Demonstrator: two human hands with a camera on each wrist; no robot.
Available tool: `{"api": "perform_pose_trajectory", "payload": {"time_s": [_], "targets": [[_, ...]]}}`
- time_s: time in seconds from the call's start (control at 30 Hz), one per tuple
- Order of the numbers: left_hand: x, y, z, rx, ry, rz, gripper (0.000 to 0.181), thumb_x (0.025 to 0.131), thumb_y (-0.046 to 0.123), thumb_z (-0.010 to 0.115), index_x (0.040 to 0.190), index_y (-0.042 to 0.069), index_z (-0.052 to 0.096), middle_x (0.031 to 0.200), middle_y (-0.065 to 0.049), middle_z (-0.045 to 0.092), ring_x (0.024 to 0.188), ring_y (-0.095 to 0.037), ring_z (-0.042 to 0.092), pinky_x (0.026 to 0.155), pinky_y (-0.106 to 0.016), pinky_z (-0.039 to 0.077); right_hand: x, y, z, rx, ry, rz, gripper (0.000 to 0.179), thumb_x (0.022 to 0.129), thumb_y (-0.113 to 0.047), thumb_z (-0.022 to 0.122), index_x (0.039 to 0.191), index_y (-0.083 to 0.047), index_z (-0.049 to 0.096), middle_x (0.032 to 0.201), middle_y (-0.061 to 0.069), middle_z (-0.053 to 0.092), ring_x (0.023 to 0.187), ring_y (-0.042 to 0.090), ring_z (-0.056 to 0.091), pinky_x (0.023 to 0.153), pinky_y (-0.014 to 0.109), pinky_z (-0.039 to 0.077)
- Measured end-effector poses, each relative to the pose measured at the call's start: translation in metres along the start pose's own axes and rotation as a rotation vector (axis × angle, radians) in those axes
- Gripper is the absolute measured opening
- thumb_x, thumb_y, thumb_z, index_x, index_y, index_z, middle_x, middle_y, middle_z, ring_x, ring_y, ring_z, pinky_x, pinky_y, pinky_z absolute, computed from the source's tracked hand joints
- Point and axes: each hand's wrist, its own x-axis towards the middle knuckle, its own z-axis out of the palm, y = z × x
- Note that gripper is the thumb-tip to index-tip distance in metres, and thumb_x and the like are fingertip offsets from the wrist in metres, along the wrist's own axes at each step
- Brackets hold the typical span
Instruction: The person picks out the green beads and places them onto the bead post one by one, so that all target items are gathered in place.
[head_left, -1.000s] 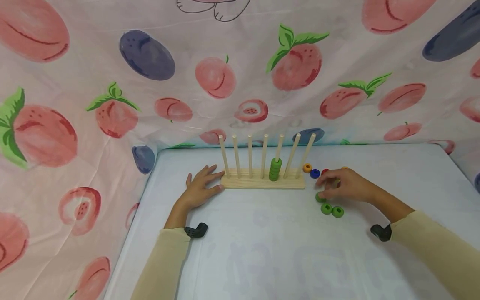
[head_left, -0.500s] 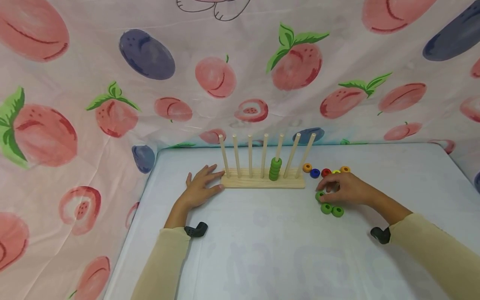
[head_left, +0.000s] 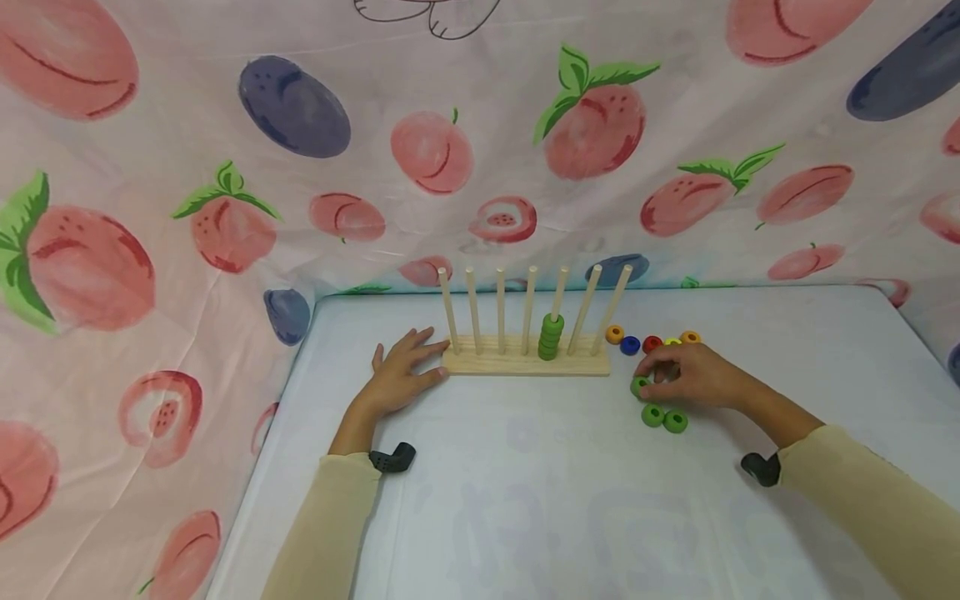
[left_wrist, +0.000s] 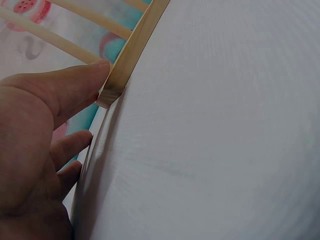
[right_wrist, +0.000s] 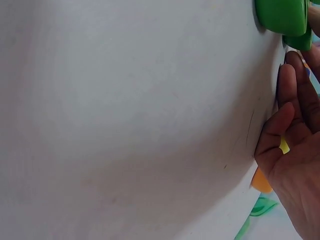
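In the head view, a wooden peg stand point(head_left: 517, 363) bears a row of upright dowels, with a stack of green beads point(head_left: 551, 340) on one right of its middle. My left hand point(head_left: 401, 377) lies with spread, fairly straight fingers at the stand's left end; the left wrist view shows the thumb point(left_wrist: 82, 85) touching the base. Right of the stand, my right hand point(head_left: 697, 379) pinches a green bead point(head_left: 639, 386) between thumb and forefinger. Two more green beads point(head_left: 653, 415) lie just in front of it. The right wrist view cuts off the pinching fingertips.
Behind my right hand lies a row of loose beads: orange point(head_left: 615, 334), blue point(head_left: 630, 345), red point(head_left: 652, 342), a partly hidden yellow one point(head_left: 672, 341) and another orange. A white cloth point(head_left: 517, 500) covers the table, and a fruit-print curtain point(head_left: 495, 92) hangs behind.
My right hand has closed thumb and forefinger on the green bead, which has shifted slightly away from the two beside it. The left hand and stand have stayed put.
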Motion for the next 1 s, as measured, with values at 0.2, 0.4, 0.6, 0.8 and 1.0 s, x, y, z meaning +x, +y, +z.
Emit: {"api": "perform_pose_trajectory", "payload": {"time_s": [0.2, 0.4, 0.6, 0.8, 1.0], "targets": [[0.000, 0.000, 0.000, -0.002, 0.002, -0.002, 0.056, 0.097, 0.046, 0.066, 0.150, 0.029, 0.054, 0.169, 0.000, 0.029, 0.161, -0.028, 0.010, 0.120, -0.065, -0.015, 0.000, -0.001, -0.001, -0.024, 0.016, -0.001, 0.035, 0.084, -0.039, 0.084, 0.111, -0.020, 0.073, 0.090, -0.006, 0.067, 0.087, 0.016, 0.060, 0.074, 0.024, 0.052], [0.000, 0.001, 0.000, 0.000, 0.005, 0.005, 0.057, 0.097, 0.046, 0.066, 0.150, 0.029, 0.054, 0.169, -0.001, 0.029, 0.160, -0.028, 0.010, 0.120, -0.066, -0.015, -0.001, -0.003, -0.002, -0.027, 0.022, -0.003, 0.034, 0.084, -0.039, 0.084, 0.110, -0.019, 0.073, 0.088, -0.005, 0.066, 0.085, 0.015, 0.060, 0.074, 0.024, 0.052], [0.000, 0.001, 0.000, 0.000, 0.004, -0.004, 0.056, 0.097, 0.047, 0.066, 0.149, 0.030, 0.054, 0.169, 0.001, 0.029, 0.161, -0.027, 0.010, 0.120, -0.065, -0.016, -0.001, -0.005, -0.004, -0.016, 0.022, -0.007, 0.033, 0.085, -0.039, 0.084, 0.109, -0.019, 0.073, 0.087, -0.004, 0.067, 0.084, 0.014, 0.061, 0.074, 0.024, 0.053], [0.000, 0.001, 0.000, 0.001, 0.001, -0.006, 0.055, 0.097, 0.047, 0.066, 0.149, 0.030, 0.055, 0.169, 0.001, 0.030, 0.160, -0.028, 0.010, 0.120, -0.065, -0.016, -0.001, -0.008, -0.007, -0.009, 0.024, -0.012, 0.032, 0.084, -0.038, 0.084, 0.108, -0.020, 0.074, 0.087, -0.006, 0.068, 0.084, 0.013, 0.062, 0.074, 0.025, 0.053], [0.001, 0.000, 0.000, -0.002, -0.002, -0.011, 0.056, 0.097, 0.048, 0.066, 0.149, 0.030, 0.055, 0.169, 0.001, 0.029, 0.161, -0.027, 0.010, 0.120, -0.065, -0.016, -0.001, -0.016, -0.014, 0.007, 0.062, -0.063, 0.027, 0.084, -0.031, 0.085, 0.106, -0.019, 0.075, 0.091, -0.006, 0.071, 0.085, 0.011, 0.062, 0.072, 0.024, 0.054]]}}
